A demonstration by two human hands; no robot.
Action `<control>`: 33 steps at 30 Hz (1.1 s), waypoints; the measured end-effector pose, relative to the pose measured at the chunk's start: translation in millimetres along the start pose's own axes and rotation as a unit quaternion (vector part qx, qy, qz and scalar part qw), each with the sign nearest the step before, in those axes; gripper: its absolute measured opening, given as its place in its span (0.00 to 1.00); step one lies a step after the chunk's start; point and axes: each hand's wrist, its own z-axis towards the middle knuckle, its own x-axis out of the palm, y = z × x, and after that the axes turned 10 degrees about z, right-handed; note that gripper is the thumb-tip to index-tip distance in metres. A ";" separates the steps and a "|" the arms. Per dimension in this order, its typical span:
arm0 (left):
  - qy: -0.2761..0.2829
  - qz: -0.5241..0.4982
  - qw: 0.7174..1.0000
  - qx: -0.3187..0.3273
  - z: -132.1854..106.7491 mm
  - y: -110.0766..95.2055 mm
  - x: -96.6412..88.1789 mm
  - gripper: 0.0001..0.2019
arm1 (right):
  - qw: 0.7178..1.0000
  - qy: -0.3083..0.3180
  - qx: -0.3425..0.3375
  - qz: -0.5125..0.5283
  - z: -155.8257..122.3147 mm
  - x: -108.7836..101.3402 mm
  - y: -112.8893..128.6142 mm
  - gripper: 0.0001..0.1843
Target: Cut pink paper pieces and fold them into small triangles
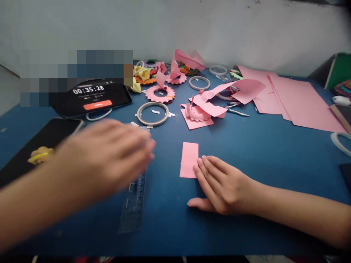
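Blue table [260, 153]. Pink slip [189, 159] at centre; pink sheets [290, 98] upper right. Pink zigzag-edged ring [160, 94] above centre, yellow and orange scraps [143, 76] behind it. Black phone [90, 96] upper left, white digits, orange button. Clear ruler [133, 204] lower left.

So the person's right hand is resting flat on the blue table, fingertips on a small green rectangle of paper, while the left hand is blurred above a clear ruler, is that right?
Nearly. The small paper rectangle is pink, not green; the head view shows it plainly. The rest holds: the right hand lies flat on the blue table with its fingertips at the paper's edge, and the left hand is blurred above the clear ruler.
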 end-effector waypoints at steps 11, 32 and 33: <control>-0.059 -0.054 0.991 0.106 19.0 -57.9 47.5 0.09 | 0.973 -0.068 0.056 0.212 -5.4 14.0 -36.2 0.11; -0.036 -0.125 0.991 0.009 15.0 -48.8 52.8 0.08 | 0.963 -0.001 0.178 0.200 -4.6 14.7 -36.3 0.19; -0.039 -0.133 0.990 0.007 14.6 -48.6 53.5 0.07 | 0.965 -0.001 0.165 0.201 -4.9 14.3 -36.2 0.21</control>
